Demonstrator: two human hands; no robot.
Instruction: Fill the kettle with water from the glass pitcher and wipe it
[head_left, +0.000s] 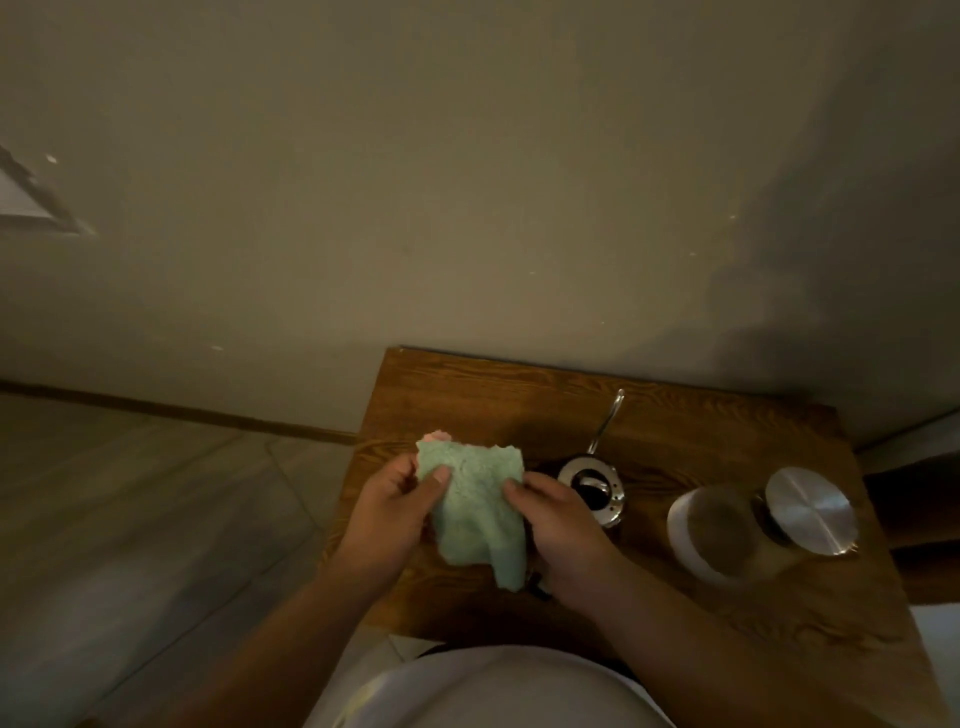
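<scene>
Two bare hands meet over a brown wood-grain bench (675, 431) set against a plain beige wall. Both pinch a pale green, fuzzy cloth (475, 506), stretched between them above the bench. The left hand (387, 512) closes its grip on the cloth's left edge; the right hand (558, 525) grips the right edge. To the right stands a clear glass pitcher (714, 527) with a pale rim, its round brushed-metal lid (810, 509) just beside it. Smaller and close beside the right hand sits the shiny steel kettle (592, 486), its top open and its thin handle pointing toward the wall. Filling seems finished, though no water level shows; wiping has apparently not begun.
</scene>
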